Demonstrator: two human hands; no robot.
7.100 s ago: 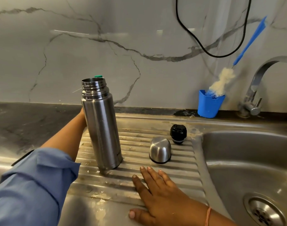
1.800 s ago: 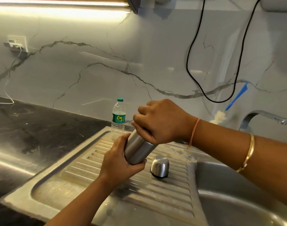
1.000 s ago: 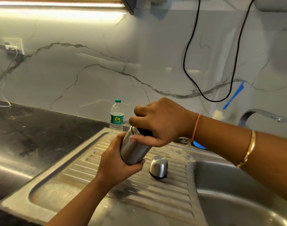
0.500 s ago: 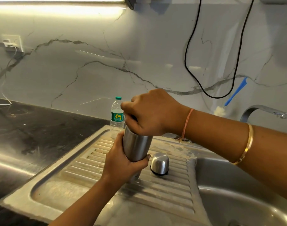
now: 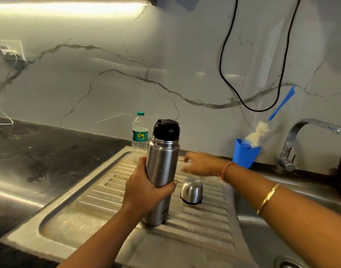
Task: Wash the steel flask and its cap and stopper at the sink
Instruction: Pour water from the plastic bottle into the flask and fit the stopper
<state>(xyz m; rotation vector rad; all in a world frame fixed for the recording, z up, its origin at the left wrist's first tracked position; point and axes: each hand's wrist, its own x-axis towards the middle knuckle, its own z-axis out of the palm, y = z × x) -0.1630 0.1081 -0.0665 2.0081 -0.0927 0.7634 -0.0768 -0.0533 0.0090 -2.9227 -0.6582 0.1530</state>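
The steel flask (image 5: 162,163) stands upright on the ribbed steel drainboard (image 5: 111,198). The black stopper (image 5: 166,130) sits in its mouth. My left hand (image 5: 146,188) grips the flask's body around the middle. My right hand (image 5: 201,165) hovers blurred just right of the flask, above the drainboard, holding nothing, fingers loosely bent. The steel cap (image 5: 192,190) sits mouth-down on the ribs, right of the flask and below my right hand.
A small plastic water bottle (image 5: 140,136) stands behind the flask by the marble wall. A blue cup (image 5: 245,153) holds a blue-handled bottle brush (image 5: 258,132). The tap (image 5: 301,136) arches over the sink basin (image 5: 282,229) at right. A black cable (image 5: 225,74) hangs overhead.
My right hand has let go of the stopper and dropped to the right, off the flask. The flask now stands upright on the drainboard, still in my left hand.
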